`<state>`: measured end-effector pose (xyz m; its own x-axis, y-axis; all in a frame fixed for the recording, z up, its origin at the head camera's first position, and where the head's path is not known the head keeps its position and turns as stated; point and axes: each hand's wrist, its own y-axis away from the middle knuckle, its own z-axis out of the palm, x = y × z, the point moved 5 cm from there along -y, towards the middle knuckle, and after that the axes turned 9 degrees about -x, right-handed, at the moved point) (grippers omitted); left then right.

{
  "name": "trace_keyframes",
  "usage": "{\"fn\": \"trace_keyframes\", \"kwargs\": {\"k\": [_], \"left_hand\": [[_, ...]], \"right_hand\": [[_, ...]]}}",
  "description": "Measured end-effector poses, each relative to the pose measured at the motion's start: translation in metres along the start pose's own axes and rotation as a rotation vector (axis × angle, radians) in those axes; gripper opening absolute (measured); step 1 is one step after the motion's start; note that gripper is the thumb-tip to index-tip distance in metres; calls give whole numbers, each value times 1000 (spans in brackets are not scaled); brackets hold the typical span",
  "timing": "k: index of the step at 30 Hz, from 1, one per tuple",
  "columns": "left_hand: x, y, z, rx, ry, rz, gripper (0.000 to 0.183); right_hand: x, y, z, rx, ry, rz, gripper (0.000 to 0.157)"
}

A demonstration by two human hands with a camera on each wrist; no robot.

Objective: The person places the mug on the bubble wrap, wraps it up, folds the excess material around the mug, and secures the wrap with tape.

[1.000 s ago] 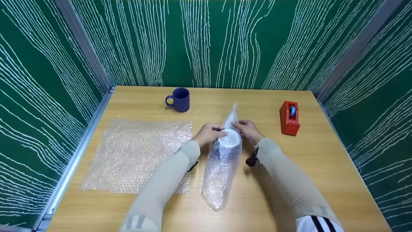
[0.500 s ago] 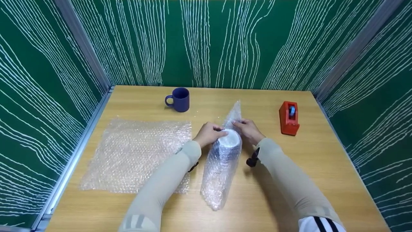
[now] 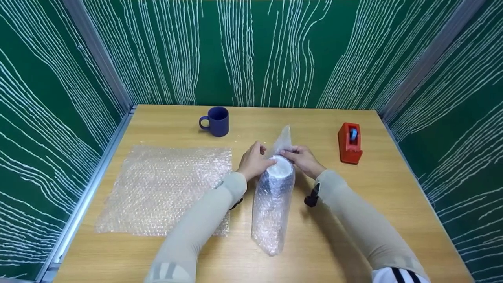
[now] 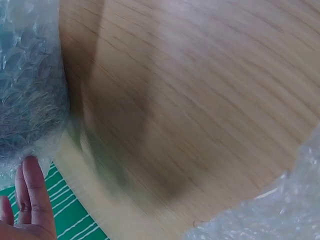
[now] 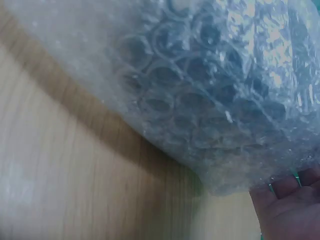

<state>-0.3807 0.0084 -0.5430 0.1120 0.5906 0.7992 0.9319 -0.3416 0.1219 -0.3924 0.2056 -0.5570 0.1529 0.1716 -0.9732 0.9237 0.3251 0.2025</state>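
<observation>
- The left hand [image 3: 253, 161] rests, fingers straight, thumb touching the bubble-wrapped bundle [image 3: 273, 208] at mid-bench [image 3: 393, 188].
- The right hand [image 3: 304, 159] pinches its upper flap [image 3: 284, 139].
- Should that pinch slacken, springy wrap could unroll.

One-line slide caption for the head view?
Left hand touches a wrapped bundle, right hand pinches its wrap; mug, loose sheet and tape dispenser nearby.

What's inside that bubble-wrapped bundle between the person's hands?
The bundle's bubble wrap lets a pale round end and a darker bluish side show through. The rest is blurred or covered, so I can't tell exactly what is wrapped up.
</observation>
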Motion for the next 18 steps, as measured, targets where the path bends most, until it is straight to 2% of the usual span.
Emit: {"fn": "trace_keyframes", "kwargs": {"k": [3, 7, 10, 13, 14, 18], "left_hand": [[-1, 1, 0, -7, -9, -15, 66], [3, 1, 1, -23, -40, 15, 65], [5, 1, 2, -33, -61, 45, 63], [5, 0, 4, -48, -65, 68, 61], [5, 0, 5, -58, -59, 74, 61], [3, -3, 9, -112, -5, 116, 58]], "right_hand": [[-4, 6, -1, -29, 99, 14, 32], [-11, 16, -3, -100, 223, 35, 38], [-14, 22, -6, -142, 281, 68, 41], [-15, 26, -8, -137, 294, 91, 40], [-15, 27, -9, -126, 301, 83, 39], [-14, 29, -7, -73, 325, -51, 32]]}}
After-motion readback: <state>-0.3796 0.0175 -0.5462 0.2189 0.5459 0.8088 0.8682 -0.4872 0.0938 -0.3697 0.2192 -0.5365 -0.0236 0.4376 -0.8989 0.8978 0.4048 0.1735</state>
